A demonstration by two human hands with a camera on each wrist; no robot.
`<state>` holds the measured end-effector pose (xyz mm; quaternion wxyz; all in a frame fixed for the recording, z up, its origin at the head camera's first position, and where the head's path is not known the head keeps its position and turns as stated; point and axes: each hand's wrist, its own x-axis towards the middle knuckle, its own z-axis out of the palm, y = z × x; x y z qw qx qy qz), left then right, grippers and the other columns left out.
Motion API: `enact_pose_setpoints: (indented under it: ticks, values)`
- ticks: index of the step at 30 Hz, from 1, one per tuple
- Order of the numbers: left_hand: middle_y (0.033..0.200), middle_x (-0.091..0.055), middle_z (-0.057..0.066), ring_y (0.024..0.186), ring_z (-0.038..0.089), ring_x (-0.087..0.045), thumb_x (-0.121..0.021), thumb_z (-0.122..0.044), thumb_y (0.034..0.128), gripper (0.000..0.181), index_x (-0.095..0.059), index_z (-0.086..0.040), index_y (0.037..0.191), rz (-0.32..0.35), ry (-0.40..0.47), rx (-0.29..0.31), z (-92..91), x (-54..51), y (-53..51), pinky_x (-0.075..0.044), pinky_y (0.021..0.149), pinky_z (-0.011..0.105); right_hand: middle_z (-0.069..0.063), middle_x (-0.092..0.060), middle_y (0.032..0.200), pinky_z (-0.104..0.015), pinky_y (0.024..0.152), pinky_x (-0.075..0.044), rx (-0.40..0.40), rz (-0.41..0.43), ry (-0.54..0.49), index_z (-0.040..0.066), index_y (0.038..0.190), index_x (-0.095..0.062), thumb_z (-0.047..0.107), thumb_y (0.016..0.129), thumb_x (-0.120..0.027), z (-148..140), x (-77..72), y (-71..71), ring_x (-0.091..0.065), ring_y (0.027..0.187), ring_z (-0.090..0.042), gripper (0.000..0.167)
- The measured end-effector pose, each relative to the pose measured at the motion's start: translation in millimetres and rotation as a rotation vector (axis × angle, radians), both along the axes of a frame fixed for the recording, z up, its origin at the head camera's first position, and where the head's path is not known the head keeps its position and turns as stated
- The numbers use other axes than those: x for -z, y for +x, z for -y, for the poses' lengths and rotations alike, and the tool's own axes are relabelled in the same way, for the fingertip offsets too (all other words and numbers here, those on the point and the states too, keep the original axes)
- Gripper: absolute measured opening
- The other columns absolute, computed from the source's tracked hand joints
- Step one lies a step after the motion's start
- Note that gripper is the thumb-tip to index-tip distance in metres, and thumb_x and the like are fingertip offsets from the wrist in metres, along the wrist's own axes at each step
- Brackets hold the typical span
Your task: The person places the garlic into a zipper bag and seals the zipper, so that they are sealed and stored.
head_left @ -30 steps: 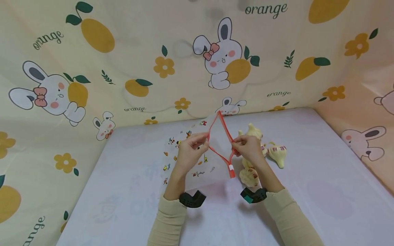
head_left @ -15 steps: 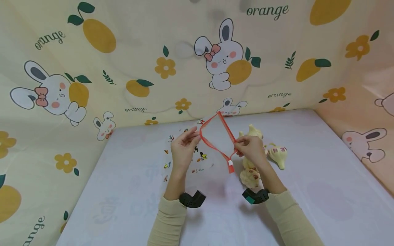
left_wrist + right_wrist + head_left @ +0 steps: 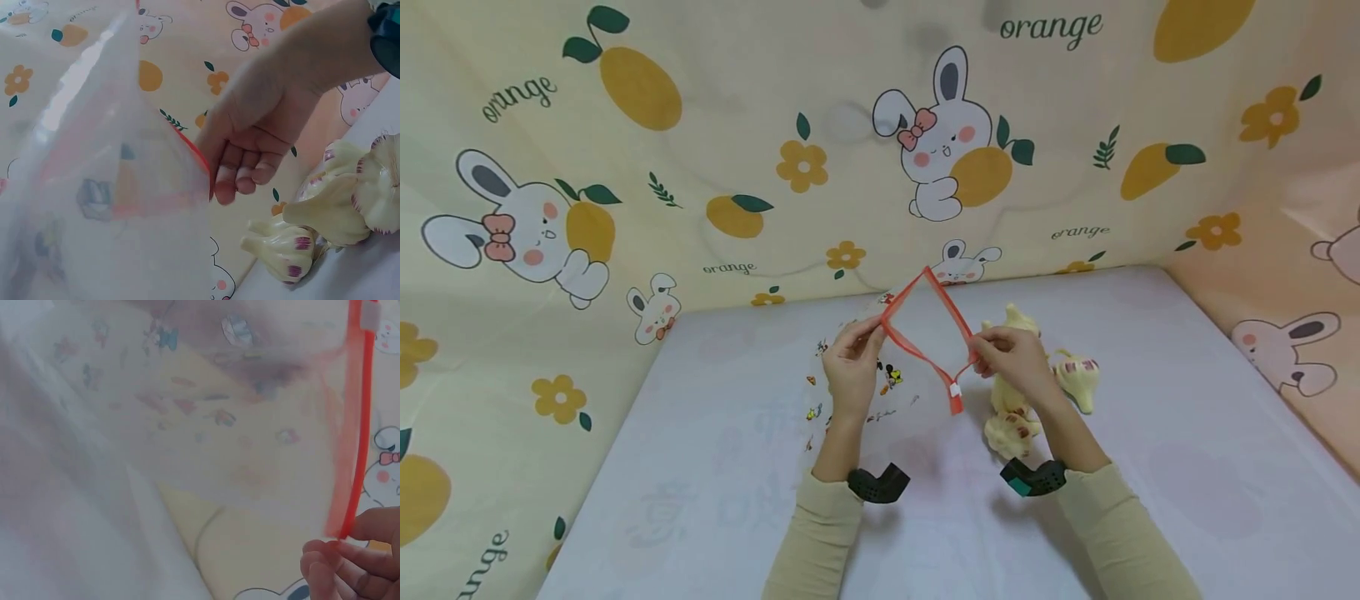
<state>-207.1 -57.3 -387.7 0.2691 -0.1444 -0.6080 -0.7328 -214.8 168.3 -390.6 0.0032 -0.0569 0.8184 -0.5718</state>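
Your L hand (image 3: 852, 367) pinches the L corner of the red zip rim (image 3: 951, 312) btwn thumb & fingers; your R hand (image 3: 1018, 358) pinches its R side likewise. You've got the clear printed bag (image 3: 891, 377) btwn both hands, hanging to the L, its mouth apart in a diamond w/ the white slider (image 3: 955, 389) nr the corner closest to you. Garlic bulbs (image 3: 1009, 435) lie on the table (image 3: 715, 467) by your R hand, approx. under it
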Motion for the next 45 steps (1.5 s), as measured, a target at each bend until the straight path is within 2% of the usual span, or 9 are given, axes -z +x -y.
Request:
enact_pose_setpoints:
  ticks: [8, 16, 18, 20, 25, 29, 36, 39, 45]
  values:
    - [0.091, -0.064, 0.033, 0.082, -0.006, -0.062, -0.064, 0.004, 0.0878, 0.018, -0.065, 0.018, 0.1, -0.039, -0.093, -0.043, -1.1, 5.0, -3.7, -0.054, 0.077, 0.01, -0.018, -0.071, 0.087, -0.021, 0.064, -0.057, 0.006, -0.09, 0.088, -0.008, 0.11, -0.064, 0.025, 0.097, -0.058, -22.3, -3.9, 4.0, -0.066, 0.066, -0.004, 0.035]
    - [0.092, -0.063, 0.034, 0.083, -0.007, -0.061, -0.063, 0.004, 0.0884, 0.016, -0.065, 0.017, 0.098, -0.05, -0.169, -0.017, 1.2, 6.8, -3.7, -0.052, 0.078, 0.009, -0.03, -0.07, 0.097, -0.02, 0.058, -0.055, 0.056, -0.175, 0.206, -0.007, 0.112, -0.063, 0.023, 0.098, -0.057, -55.9, -6.0, 8.7, -0.065, 0.066, -0.001, 0.034]
    - [0.094, -0.065, 0.032, 0.084, -0.005, -0.061, -0.063, 0.001, 0.0898, 0.019, -0.064, 0.014, 0.103, -0.05, -0.211, -0.008, 1.8, 6.4, -3.2, -0.052, 0.079, 0.011, -0.023, -0.072, 0.091, -0.021, 0.055, -0.054, 0.082, -0.198, 0.221, -0.007, 0.111, -0.064, 0.023, 0.097, -0.057, -65.0, -4.6, 8.6, -0.064, 0.064, 0.001, 0.034]
    - [0.096, -0.066, 0.029, 0.086, 0.0, -0.063, -0.062, -0.001, 0.091, 0.023, -0.063, 0.011, 0.11, -0.057, -0.262, -0.006, 2.6, 6.3, -3.0, -0.053, 0.08, 0.013, -0.004, -0.074, 0.082, -0.021, 0.051, -0.052, 0.107, -0.208, 0.228, -0.006, 0.111, -0.064, 0.025, 0.097, -0.058, -73.7, -2.5, 7.6, -0.063, 0.063, 0.003, 0.034]
    - [0.101, -0.066, 0.022, 0.084, 0.021, -0.063, -0.059, 0.002, 0.0917, 0.024, -0.067, 0.005, 0.114, -0.16, -0.42, -0.055, 5.9, 7.2, -4.7, -0.052, 0.076, 0.014, 0.035, -0.058, 0.07, -0.018, 0.048, -0.051, 0.178, -0.253, 0.224, -0.007, 0.108, -0.065, 0.023, 0.096, -0.059, -92.3, 0.4, 4.1, -0.06, 0.06, 0.009, 0.033]
    - [0.103, -0.065, 0.02, 0.084, 0.026, -0.06, -0.059, 0.004, 0.0913, 0.02, -0.072, 0.003, 0.106, -0.252, -0.489, -0.072, 9.5, 9.2, -8.1, -0.049, 0.07, 0.017, 0.038, -0.054, 0.069, -0.016, 0.051, -0.051, 0.217, -0.255, 0.261, -0.007, 0.108, -0.065, 0.024, 0.096, -0.06, -108.8, 2.5, 4.1, -0.059, 0.06, 0.01, 0.033]
    - [0.102, -0.068, 0.022, 0.099, 0.034, -0.065, -0.062, 0.01, 0.0861, 0.017, -0.072, 0.006, 0.099, -0.321, -0.495, -0.03, 19.1, 7.6, -11.0, -0.057, 0.087, 0.023, 0.038, -0.051, 0.072, -0.011, 0.058, -0.047, 0.218, -0.176, 0.374, -0.002, 0.11, -0.065, 0.033, 0.094, -0.062, -136.3, 12.5, 0.8, -0.056, 0.065, 0.011, 0.039]
    - [0.101, -0.067, 0.023, 0.091, 0.032, -0.065, -0.063, 0.013, 0.0822, 0.02, -0.071, 0.008, 0.099, -0.333, -0.495, -0.004, 22.1, 5.5, -10.2, -0.058, 0.08, 0.024, 0.028, -0.058, 0.077, -0.012, 0.06, -0.047, 0.201, -0.111, 0.408, -0.002, 0.114, -0.063, 0.039, 0.092, -0.063, -144.1, 15.3, 0.5, -0.055, 0.068, 0.01, 0.046]
    - [0.105, -0.069, 0.021, 0.091, 0.028, -0.067, -0.068, 0.008, 0.0827, 0.019, -0.071, 0.005, 0.101, -0.313, -0.541, 0.008, 25.4, 2.3, -8.2, -0.057, 0.082, 0.023, -0.021, -0.066, 0.107, -0.021, 0.064, -0.053, 0.11, 0.016, 0.442, -0.004, 0.125, -0.056, 0.043, 0.091, -0.063, -154.8, 20.3, -0.7, -0.05, 0.074, 0.011, 0.058]
